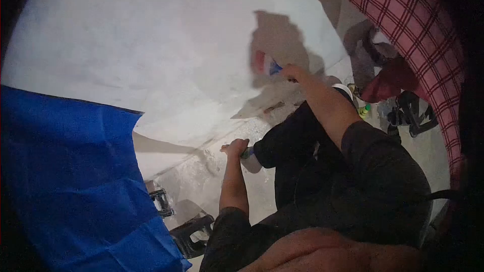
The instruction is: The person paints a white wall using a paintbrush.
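Note:
My right hand point(291, 73) is closed round the blue handle of a paintbrush point(268, 65), blurred by motion, with a pale band and reddish end. The brush is at the large white wall surface point(166, 40), over the dark shadow that it and the hand cast there. Lower down, my left hand point(236, 147) is near my bent knee, with some fingers pointing left. A small green-and-blue thing point(246, 153) with a greyish part below is against its palm side, partly hidden by the knee; I cannot tell what it is.
A blue tarp point(75, 171) hangs at the left, with black metal frame parts point(194, 234) beside it. Pink plaid cloth point(403, 20) curves down the right side. Behind my right arm are a green-capped bottle point(364, 110), a white round rim point(344, 90) and dark items point(411, 113).

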Demonstrator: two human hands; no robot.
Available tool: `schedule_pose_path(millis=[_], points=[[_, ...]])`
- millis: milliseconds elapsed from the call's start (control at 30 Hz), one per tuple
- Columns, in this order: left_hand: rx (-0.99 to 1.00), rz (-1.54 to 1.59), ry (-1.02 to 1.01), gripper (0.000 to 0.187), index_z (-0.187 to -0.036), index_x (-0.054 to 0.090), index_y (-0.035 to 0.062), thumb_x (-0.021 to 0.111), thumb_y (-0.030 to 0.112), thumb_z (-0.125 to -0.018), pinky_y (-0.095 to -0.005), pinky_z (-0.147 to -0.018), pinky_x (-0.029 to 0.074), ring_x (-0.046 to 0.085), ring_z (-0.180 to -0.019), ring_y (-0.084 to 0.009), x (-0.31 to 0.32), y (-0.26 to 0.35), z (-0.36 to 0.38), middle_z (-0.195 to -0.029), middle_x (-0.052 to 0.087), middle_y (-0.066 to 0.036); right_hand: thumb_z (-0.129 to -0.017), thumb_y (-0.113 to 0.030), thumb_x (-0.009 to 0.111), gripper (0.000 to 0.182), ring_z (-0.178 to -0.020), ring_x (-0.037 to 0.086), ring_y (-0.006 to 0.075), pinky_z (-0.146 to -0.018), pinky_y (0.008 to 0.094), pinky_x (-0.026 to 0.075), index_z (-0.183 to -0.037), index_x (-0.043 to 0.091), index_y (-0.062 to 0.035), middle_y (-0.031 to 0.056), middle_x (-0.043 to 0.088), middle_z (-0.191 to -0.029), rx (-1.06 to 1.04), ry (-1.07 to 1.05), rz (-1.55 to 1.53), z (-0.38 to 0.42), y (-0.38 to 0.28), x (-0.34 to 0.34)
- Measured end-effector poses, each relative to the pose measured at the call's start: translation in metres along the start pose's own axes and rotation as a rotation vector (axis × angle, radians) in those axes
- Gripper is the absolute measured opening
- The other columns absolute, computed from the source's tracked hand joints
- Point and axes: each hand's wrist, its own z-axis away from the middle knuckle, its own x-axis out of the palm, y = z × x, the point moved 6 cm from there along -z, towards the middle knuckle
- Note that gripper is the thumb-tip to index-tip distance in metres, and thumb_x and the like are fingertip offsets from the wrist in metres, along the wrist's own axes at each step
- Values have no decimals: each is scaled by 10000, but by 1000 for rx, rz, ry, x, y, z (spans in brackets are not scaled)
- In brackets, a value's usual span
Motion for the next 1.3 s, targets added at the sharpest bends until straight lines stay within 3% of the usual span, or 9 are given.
schedule_pose_path(millis=[100, 133, 233, 333, 433, 567, 733, 1233, 1300], points=[[62, -35, -89, 559, -1270, 608, 114, 417, 491, -904, -665, -1068, 178, 402, -1343, -377, -21, 17, 38, -1386, 518, -140, -841, -272, 630, 298, -589, 531, 230, -542, 422, 439, -740, 586, 5, 133, 579, -701, -11, -106, 166, -58, 30, 22], [171, -86, -129, 505, -1225, 633, 110, 439, 453, -908, -545, -1074, 298, 483, -1291, -302, 29, 6, -35, -1334, 567, -119, -830, -263, 635, 285, -585, 533, 230, -542, 422, 441, -738, 595, 4, 134, 584, -695, -28, -140, 286, -66, 34, 27], [476, -100, -234, 453, -1149, 671, 105, 507, 433, -883, -440, -997, 422, 574, -1185, -305, 42, 13, -44, -1232, 634, -120, -816, -257, 636, 266, -582, 539, 227, -548, 421, 446, -743, 616, -2, 129, 598, -685, -72, -233, 615, -80, 39, 38], [411, -64, -250, 402, -1080, 700, 94, 583, 396, -843, -444, -919, 475, 638, -1078, -299, 42, 17, -48, -1122, 679, -135, -842, -294, 609, 290, -594, 547, 221, -561, 414, 449, -769, 626, -14, 105, 603, -686, -191, -286, 714, -30, 5, 32], [412, -52, -177, 406, -1032, 714, 74, 582, 409, -843, -450, -915, 475, 644, -1055, -315, 36, 21, -50, -1081, 688, -151, -868, -331, 581, 318, -605, 554, 214, -574, 408, 452, -795, 636, -27, 82, 608, -687, -417, -210, 467, 12, -55, 9], [332, -1, 61, 467, -918, 732, 41, 533, 460, -860, -458, -901, 477, 650, -1004, -359, 13, 27, -40, -1016, 688, -201, -945, -329, 549, 287, -564, 522, 132, -493, 332, 420, -968, 620, -51, 28, 594, -715, -1002, 181, -178, 51, -125, -52], [334, 138, 39, 447, -817, 737, 53, 501, 431, -860, -443, -879, 485, 669, -910, -353, 1, 19, -37, -897, 703, -182, -973, -295, 522, 234, -576, 487, 86, -481, 256, 386, -1044, 586, -81, -6, 563, -720, -879, 17, -1040, 59, -126, -105], [309, 130, 32, 398, -844, 738, 39, 528, 376, -823, -404, -831, 501, 684, -836, -308, -8, 36, -49, -820, 715, -142, -986, -365, 464, 299, -576, 470, 107, -454, 287, 383, -1044, 568, -90, 3, 547, -755, -410, 13, -739, -20, -30, -36], [320, 88, 25, 390, -819, 727, 42, 524, 374, -838, -466, -863, 495, 659, -935, -367, -15, 42, -34, -918, 694, -202, -986, -361, 461, 292, -573, 464, 111, -453, 290, 379, -1048, 567, -95, 3, 540, -752, -388, 24, -674, -18, -18, -37]])
